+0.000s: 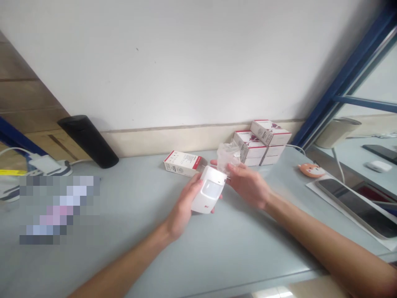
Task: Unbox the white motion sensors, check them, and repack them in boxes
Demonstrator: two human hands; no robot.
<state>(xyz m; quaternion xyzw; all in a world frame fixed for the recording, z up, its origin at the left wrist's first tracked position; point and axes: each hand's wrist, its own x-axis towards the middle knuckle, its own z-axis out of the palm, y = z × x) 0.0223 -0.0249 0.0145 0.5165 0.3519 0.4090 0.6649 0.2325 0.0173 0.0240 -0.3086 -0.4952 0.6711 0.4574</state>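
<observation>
My left hand (182, 207) is wrapped around a white plastic sensor device (208, 190) with a frosted window on its front, held above the grey table (217, 248). Just to its right, my right hand (248, 184) pinches a crumpled clear plastic bag (228, 155) at the sensor's top end. A red-and-white box (182, 162) lies on its side behind the two hands.
A stack of red-and-white boxes (263, 142) stands at the back by the wall. A black cylinder (88, 140) leans at the back left. On the right lie an orange animal-shaped item (311, 169) and a tablet (356, 207). A blurred patch covers the left.
</observation>
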